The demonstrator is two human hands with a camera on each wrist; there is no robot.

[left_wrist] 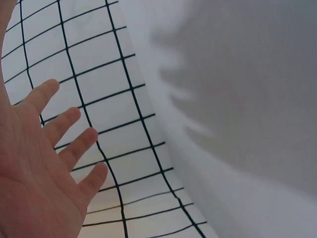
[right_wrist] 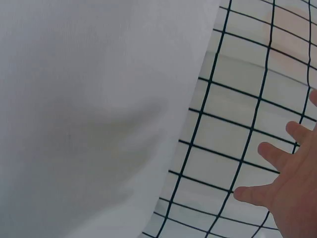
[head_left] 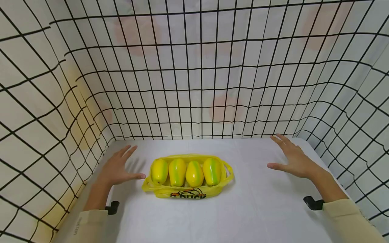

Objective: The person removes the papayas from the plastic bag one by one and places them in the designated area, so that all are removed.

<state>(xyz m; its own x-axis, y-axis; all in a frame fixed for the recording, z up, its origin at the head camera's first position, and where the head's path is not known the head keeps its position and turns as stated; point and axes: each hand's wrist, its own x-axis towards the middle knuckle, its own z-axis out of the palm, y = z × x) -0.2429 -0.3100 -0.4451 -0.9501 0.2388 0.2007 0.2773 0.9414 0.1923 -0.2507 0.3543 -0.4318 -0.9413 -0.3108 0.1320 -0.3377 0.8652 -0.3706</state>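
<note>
White worktop (head_left: 243, 216) as seen from the head, bounded by pale walls (head_left: 208, 79) and a black grid (head_left: 201, 68); we set twelve o'clock at the far edge and take the yellow bag (head_left: 212, 191) as the centre of the dial. We see the bag resting on the worktop, with four yellow-and-green fruits (head_left: 194, 173) side by side within its rim, in a row from nine to three o'clock. Black print (head_left: 188, 194) marks its wall at six o'clock, and a handle loop (head_left: 231, 171) lies at three.

At nine o'clock we find the left hand (head_left: 112, 170), its fingers (left_wrist: 81, 146) spread apart; the thumb tip appears just beside the bag, though we cannot tell whether the two touch. Near three o'clock, well apart from the bag, we note the right hand (head_left: 296, 163), its fingers likewise spread apart, the thumb pointing towards nine. In the left wrist view we observe a finger-shaped shadow (left_wrist: 223, 109) on the worktop at two o'clock from the hand. Pale sleeves (head_left: 91, 222) cover both forearms, and we see a dark device (head_left: 112, 207) at the inner side of each wrist.
</note>
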